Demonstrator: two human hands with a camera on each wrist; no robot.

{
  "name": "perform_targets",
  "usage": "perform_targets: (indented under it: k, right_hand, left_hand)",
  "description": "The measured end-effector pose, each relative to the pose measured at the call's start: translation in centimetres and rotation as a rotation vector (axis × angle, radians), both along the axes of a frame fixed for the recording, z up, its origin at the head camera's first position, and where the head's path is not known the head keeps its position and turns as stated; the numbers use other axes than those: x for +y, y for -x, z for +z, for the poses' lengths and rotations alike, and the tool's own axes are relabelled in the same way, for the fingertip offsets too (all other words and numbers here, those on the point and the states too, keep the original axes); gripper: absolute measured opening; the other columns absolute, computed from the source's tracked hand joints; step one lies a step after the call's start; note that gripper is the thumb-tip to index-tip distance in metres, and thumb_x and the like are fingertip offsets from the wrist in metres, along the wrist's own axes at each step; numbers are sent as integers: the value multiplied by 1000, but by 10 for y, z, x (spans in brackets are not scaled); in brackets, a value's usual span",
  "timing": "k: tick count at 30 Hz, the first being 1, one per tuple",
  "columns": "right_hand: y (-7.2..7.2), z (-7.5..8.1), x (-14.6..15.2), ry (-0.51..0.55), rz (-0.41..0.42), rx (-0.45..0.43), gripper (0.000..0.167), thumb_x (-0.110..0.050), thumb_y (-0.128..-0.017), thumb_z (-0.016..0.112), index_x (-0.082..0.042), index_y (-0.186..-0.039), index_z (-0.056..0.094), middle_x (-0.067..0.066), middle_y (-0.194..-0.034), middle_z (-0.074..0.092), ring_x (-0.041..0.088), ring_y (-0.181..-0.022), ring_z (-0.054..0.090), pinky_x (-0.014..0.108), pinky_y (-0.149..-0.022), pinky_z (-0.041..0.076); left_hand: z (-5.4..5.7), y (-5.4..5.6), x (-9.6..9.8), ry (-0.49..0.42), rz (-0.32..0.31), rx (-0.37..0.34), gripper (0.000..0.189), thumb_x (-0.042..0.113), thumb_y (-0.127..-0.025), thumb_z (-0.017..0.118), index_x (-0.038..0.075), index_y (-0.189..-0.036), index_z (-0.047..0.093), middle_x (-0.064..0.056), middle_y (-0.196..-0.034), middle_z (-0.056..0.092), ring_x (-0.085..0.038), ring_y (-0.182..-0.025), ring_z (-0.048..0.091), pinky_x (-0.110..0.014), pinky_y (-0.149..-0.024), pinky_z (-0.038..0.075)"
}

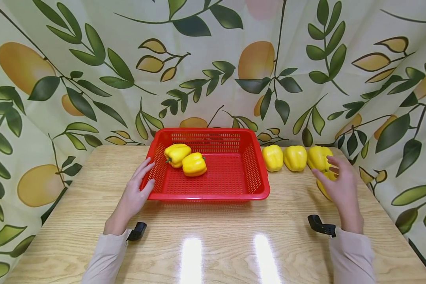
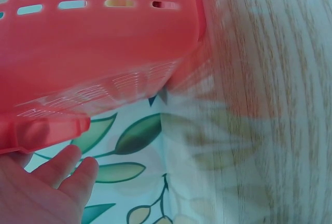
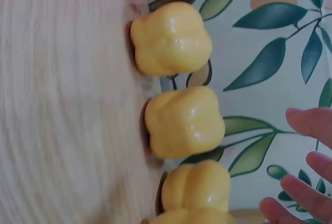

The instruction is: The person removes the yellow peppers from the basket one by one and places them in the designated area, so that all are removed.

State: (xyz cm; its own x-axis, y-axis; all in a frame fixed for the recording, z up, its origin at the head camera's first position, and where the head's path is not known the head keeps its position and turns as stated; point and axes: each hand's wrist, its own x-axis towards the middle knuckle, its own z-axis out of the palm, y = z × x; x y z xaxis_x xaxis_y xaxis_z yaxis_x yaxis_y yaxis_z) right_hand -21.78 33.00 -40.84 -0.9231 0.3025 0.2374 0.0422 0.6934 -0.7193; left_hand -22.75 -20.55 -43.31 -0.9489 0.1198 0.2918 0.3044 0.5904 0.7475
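Two yellow bell peppers [image 1: 194, 164] lie in the left part of a red plastic basket [image 1: 207, 197]. My left hand [image 1: 135, 193] is at the basket's left rim with its fingers spread; in the left wrist view its fingers [image 2: 78, 182] lie by the rim, and whether they touch it I cannot tell. My right hand [image 1: 342, 185] hovers over the right end of a group of yellow bell peppers [image 1: 295, 158] on the table, fingers apart and holding nothing. It partly hides the nearest pepper [image 1: 323, 189]. The right wrist view shows the peppers [image 3: 185, 122] beside the fingertips [image 3: 298, 187].
The wooden table [image 1: 220, 236] ends at a curtain [image 1: 206, 71] printed with leaves and fruit, which hangs behind and on both sides. Each wrist carries a black camera mount [image 1: 136, 231]. Two bright light reflections show on the table's front part.
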Motion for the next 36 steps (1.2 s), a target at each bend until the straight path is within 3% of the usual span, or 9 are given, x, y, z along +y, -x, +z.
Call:
perform_targets:
  k: [5,11,15,18,23,36]
  right_hand:
    - [0,6,-9,52,11,-12,69,-38,-94,65,-3,-148,41,24,-146,47,43,-125,51,38,-106,48]
    - [0,12,-18,72,62,2,68,-36,-93,67,-3,-147,41,24,-143,49,42,-125,52,22,-99,49]
    - [-2,15,-26,103,102,27,67,-33,-93,69,-3,-147,42,23,-140,50,12,-114,58,4,-88,44]
    - [-3,18,-32,113,133,36,66,-32,-93,69,-3,-146,43,22,-140,51,3,-110,54,-1,-84,41]
    - [-5,23,-39,117,170,16,68,-33,-93,68,-6,-148,41,20,-143,49,33,-123,53,0,-87,43]
    - [-8,29,-66,99,287,48,64,-28,-91,71,-2,-143,44,17,-142,52,36,-123,55,-2,-90,38]
  left_hand:
    - [1,0,0,-6,-3,-2,51,5,-96,51,1,-147,43,-11,-163,27,-40,-149,25,-65,-115,29]
    - [0,-1,0,-5,-1,-7,52,5,-96,51,1,-147,43,-11,-163,27,-40,-149,25,-65,-115,29]
    - [0,-1,-1,-1,-1,-15,51,6,-97,51,2,-147,43,-10,-164,26,-40,-149,25,-65,-115,29]
    - [0,-1,-1,0,-1,-13,51,7,-96,51,2,-147,43,-10,-163,27,-39,-149,25,-65,-115,30]
    - [-1,0,-2,-13,-1,12,51,5,-95,52,0,-145,45,-11,-162,29,-39,-149,27,-64,-116,28]
    - [-1,1,-1,-19,-6,5,51,4,-96,52,1,-146,44,-10,-163,28,-39,-150,24,-66,-116,26]
